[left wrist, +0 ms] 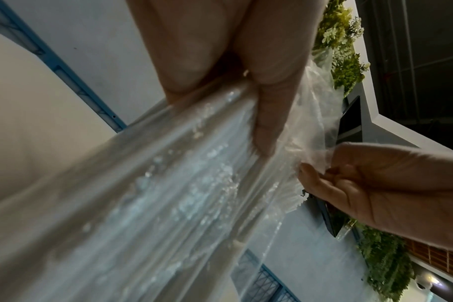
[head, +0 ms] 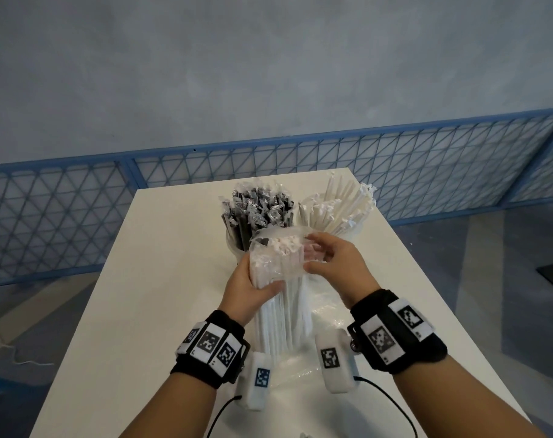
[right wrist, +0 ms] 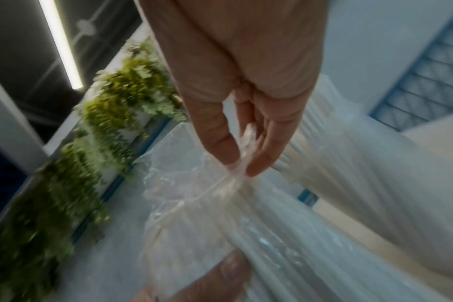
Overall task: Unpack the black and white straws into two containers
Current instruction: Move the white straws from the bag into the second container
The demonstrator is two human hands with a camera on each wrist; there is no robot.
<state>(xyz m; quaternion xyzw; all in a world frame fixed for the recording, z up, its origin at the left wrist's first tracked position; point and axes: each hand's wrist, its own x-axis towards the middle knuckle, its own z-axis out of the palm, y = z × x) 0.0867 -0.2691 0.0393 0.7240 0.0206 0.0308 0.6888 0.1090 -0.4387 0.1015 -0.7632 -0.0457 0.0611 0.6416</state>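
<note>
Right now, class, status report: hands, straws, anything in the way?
Left hand grips bag of white straws; right hand pinches its plastic top. Both containers behind, part-filled. Nothing blocking.

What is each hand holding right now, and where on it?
The left hand grips the bagged white straw bundle around its upper part; the right hand pinches the clear bag's top edge.

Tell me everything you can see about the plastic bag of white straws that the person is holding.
The bag is thin, clear, crinkled plastic packed with white straws. It stands roughly upright above the white table, in front of the two containers. The left hand grips its side; the right hand pinches loose film near its top. Whether its base touches the table is unclear.
</note>
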